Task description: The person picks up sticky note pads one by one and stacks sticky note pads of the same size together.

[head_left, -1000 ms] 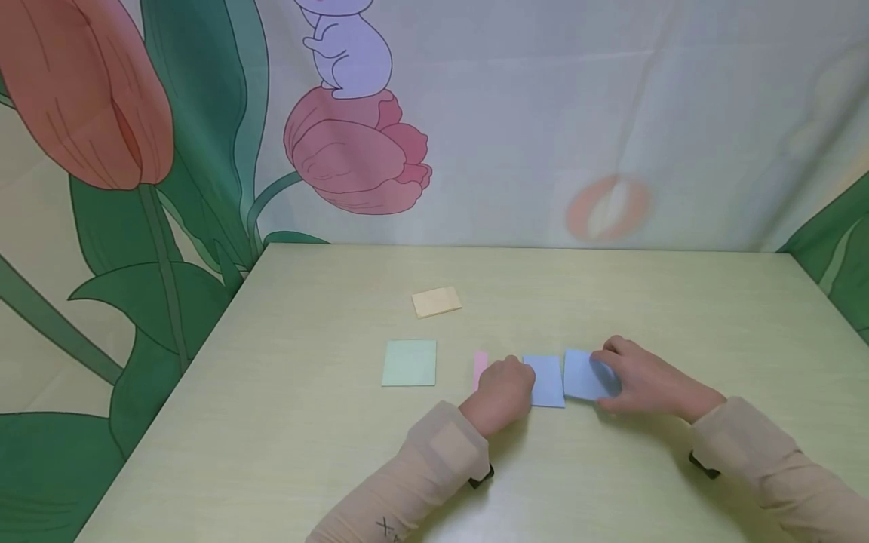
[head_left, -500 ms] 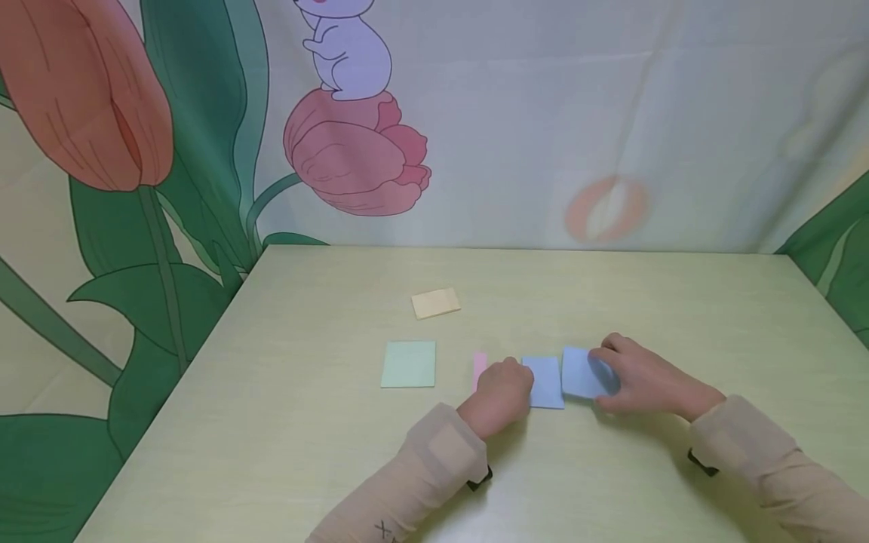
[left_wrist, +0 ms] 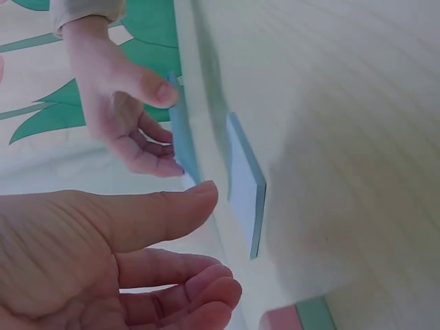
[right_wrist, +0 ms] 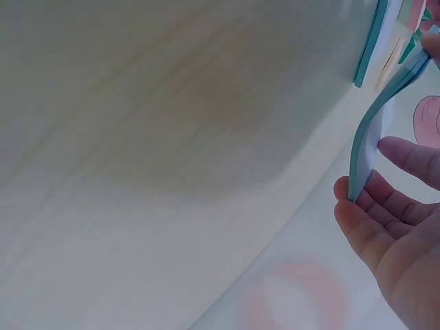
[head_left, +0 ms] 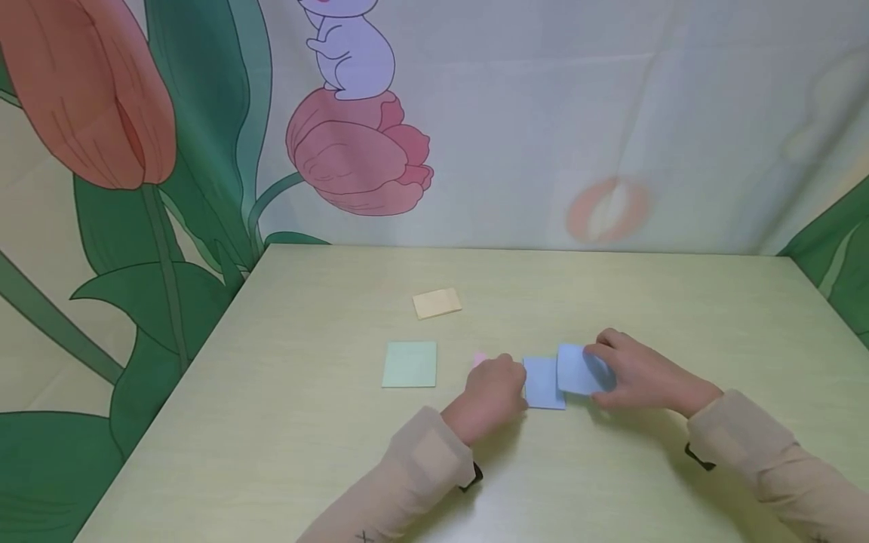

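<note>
My right hand [head_left: 641,369] holds a blue sticky note pad [head_left: 577,369] by its edges, lifted off the table and slightly bent, as the right wrist view shows along the pad's side [right_wrist: 364,148]. It partly overlaps the right edge of a second blue sticky note pad [head_left: 543,385], which lies flat on the table. Beside that pad's left edge is my left hand [head_left: 490,396]. In the left wrist view, the left thumb and loosely bent fingers stand apart with nothing between them, and the lying pad [left_wrist: 245,185] is apart from them.
A pink pad [head_left: 479,359] lies partly hidden behind my left hand. Left of it is a square green pad [head_left: 409,365], and a small pale yellow pad [head_left: 437,303] lies farther back. A printed curtain [head_left: 516,136] hangs behind the table [head_left: 271,452].
My right hand has raised its blue pad and shifted it slightly left, over the other pad's edge. My left hand has drawn back left from the lying pad, covering more of the pink one.
</note>
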Tool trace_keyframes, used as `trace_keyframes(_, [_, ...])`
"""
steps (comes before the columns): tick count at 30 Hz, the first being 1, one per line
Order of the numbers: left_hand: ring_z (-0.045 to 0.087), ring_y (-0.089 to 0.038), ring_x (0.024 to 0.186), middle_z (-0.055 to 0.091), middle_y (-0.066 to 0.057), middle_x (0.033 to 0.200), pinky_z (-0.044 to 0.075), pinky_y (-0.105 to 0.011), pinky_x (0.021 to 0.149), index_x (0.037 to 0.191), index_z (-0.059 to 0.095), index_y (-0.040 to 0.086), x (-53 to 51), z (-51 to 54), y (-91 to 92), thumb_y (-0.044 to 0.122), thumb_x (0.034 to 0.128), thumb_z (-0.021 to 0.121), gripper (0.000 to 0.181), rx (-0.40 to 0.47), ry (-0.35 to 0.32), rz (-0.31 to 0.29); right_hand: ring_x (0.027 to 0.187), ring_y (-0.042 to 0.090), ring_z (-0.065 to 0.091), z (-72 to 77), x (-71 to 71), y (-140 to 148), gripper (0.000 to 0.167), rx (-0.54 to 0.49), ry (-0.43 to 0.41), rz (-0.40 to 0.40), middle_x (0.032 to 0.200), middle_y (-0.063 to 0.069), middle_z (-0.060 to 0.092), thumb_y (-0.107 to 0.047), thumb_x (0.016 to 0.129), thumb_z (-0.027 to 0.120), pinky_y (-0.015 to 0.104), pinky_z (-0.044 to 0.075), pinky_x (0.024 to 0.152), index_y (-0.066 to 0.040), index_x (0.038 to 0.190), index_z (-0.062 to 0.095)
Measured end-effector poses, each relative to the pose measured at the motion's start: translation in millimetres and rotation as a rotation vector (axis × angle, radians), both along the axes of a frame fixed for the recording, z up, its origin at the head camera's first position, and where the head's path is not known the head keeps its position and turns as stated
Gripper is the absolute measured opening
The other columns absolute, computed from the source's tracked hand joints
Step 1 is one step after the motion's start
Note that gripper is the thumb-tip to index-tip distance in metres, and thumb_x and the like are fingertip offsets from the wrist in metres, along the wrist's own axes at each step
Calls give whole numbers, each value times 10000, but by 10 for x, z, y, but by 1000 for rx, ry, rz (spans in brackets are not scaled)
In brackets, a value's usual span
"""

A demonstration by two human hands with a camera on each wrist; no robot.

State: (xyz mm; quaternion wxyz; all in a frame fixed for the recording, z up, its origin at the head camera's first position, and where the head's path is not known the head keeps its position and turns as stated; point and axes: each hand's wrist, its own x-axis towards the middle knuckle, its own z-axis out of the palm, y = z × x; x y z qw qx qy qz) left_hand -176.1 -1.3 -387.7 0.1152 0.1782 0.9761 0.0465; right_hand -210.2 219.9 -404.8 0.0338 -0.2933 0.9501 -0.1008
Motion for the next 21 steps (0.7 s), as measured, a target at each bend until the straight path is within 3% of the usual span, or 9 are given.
trace_keyframes(7, [443,-132,594,476,8,716,353,-235,453,804,577,110,6,48,-148,312,792,633,210,56,61,19,840,166,465,11,4,-15,579,-6,32,28,1016,92,492,-331,644,722,289,444,685,-25,1107,554])
trace_keyframes(12, [462,-137,570,487,12,692,350,-236,439,784,565,119,-18,58,-294,307,814,609,196,84,131,70,836,166,465,47,5,-35,562,-14,44,52,1017,97,492,-323,651,716,280,444,671,-24,1098,554])
trace_keyframes(15, [474,-137,584,501,15,704,354,-246,444,787,567,127,-37,53,-379,291,826,592,170,107,130,114,837,169,467,61,1,-49,554,-24,43,65,1020,104,493,-317,653,711,280,443,666,-23,1095,553])
trace_keyframes(21, [548,-165,709,579,-3,833,414,-272,514,987,617,128,-64,31,-533,266,823,596,215,151,122,191,842,159,470,66,-9,-84,554,-32,44,88,1024,93,493,-324,650,705,274,445,668,-29,1093,552])
